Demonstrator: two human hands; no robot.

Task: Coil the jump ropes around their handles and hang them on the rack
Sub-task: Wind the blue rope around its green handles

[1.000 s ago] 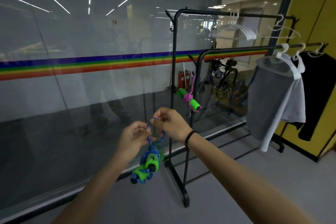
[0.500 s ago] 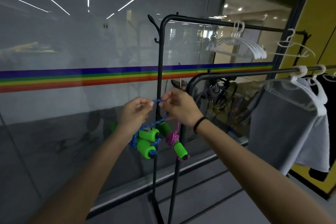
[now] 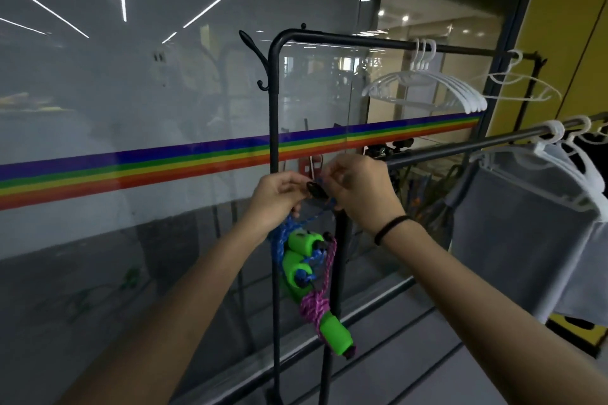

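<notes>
Left hand point(image 3: 279, 197) and right hand point(image 3: 358, 187), fingers curled, both pinch blue jump rope point(image 3: 278, 240) loop at black rack hook point(image 3: 316, 189). Its 2 green handles point(image 3: 301, 243) dangle below hook, touching coiled pink jump rope point(image 3: 314, 304).

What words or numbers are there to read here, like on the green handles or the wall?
No text here can be read.
Green handles: nothing readable.
Red object: white marks, too blurred.
Yellow patch, bottom right: black marks, too blurred.
Small wall plate: too small.
</notes>
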